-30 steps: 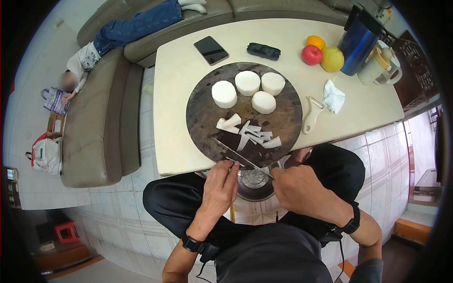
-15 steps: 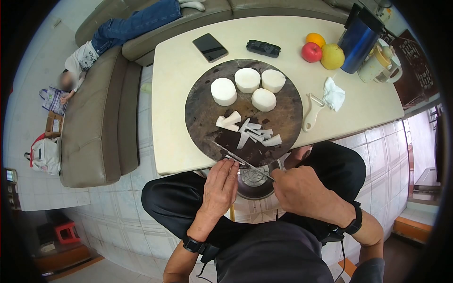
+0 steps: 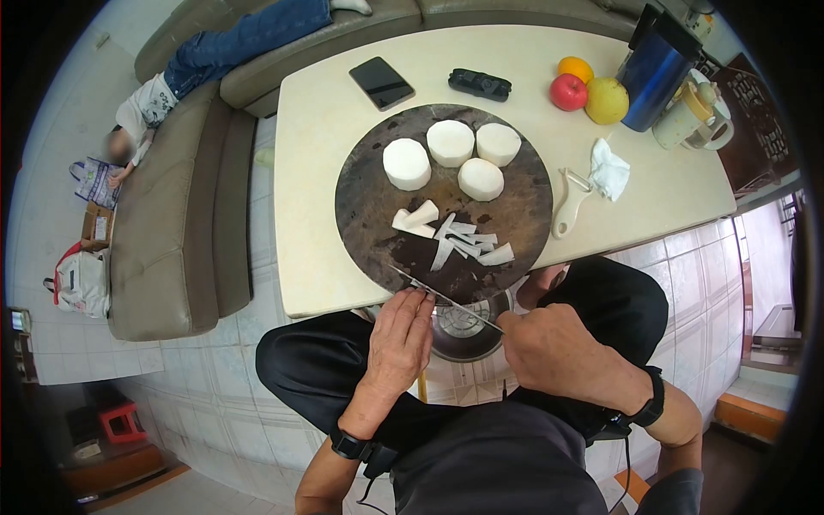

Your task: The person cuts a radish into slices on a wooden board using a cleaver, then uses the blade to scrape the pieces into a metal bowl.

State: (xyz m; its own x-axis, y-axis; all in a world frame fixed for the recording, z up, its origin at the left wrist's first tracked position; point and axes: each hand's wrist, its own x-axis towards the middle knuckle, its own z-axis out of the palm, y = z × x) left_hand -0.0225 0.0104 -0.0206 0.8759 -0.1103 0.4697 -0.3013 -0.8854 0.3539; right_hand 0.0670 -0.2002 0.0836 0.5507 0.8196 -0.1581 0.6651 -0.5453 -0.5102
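My right hand [image 3: 549, 348] is closed round the handle of a knife [image 3: 459, 305], whose thin blade points up and left over the near edge of the round dark board [image 3: 365, 184]. Against the blade, my left hand [image 3: 401, 330] presses its bunched fingertips on a small white piece [image 3: 421, 287], mostly hidden. Cut white strips [image 3: 463, 243] lie beyond the blade, with two thicker chunks [image 3: 416, 221] to their left. Farther back on the board stand several thick white rounds [image 3: 451, 143].
The cream table [image 3: 309, 172] bears a phone [image 3: 382, 83], a black case [image 3: 480, 84], fruit [image 3: 607, 101], a blue jug [image 3: 659, 73], a peeler [image 3: 569, 206] and tissue [image 3: 608, 171]. A metal bowl [image 3: 468, 343] sits below the board. A person [image 3: 245, 43] lies on the sofa.
My right hand and the knife have shifted slightly right and down. The left hand stays at nearly the same place.
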